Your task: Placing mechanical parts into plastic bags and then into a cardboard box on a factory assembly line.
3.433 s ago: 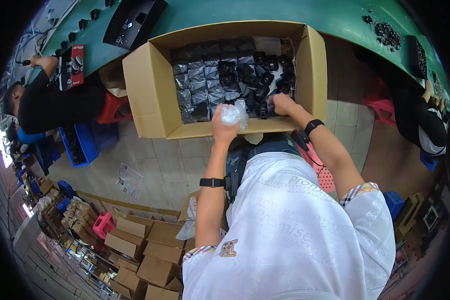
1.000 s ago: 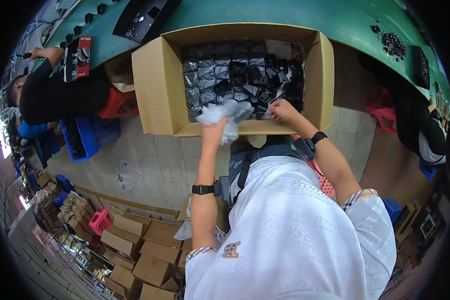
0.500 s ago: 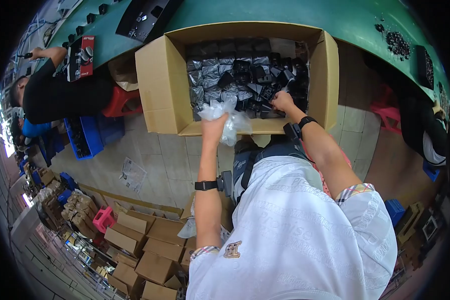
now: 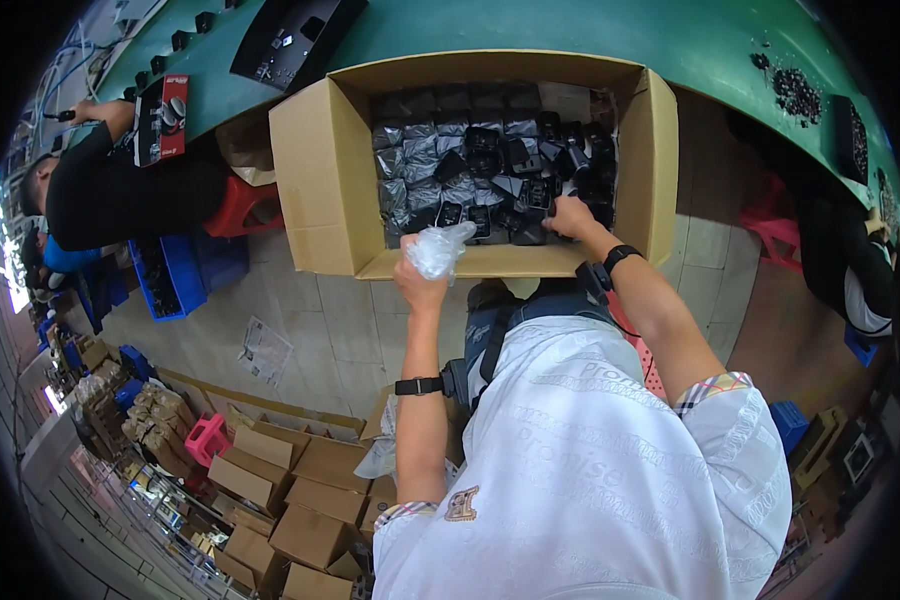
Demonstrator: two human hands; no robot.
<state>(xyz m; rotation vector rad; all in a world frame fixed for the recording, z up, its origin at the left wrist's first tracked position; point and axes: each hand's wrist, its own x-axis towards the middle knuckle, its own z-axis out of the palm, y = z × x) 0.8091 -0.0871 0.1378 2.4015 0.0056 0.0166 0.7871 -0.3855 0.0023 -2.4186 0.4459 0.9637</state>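
A crumpled bundle of clear plastic bags (image 4: 436,254) is gripped in my left hand (image 4: 419,280), over the near left edge of an open cardboard box (image 4: 320,185). Loose black plastic devices (image 4: 484,150) lie jumbled in the box's middle and right side. Several similar pieces wrapped in clear bags (image 4: 395,195) stand in rows along its left. My right hand (image 4: 573,218) reaches inside near the front right, its fingers closed and pointing down among the loose devices. What those fingertips hold, if anything, is too small to make out.
A green worktable (image 4: 530,28) runs behind the box, with a black tray (image 4: 288,50) and a pile of small dark parts (image 4: 796,97) on it. People sit on red stools at left and right. Cardboard boxes (image 4: 315,535) are stacked behind me at left.
My left hand has drawn the plastic bags slightly nearer and left, and they are bunched smaller in the fist. My right hand has shifted a little nearer inside the box.
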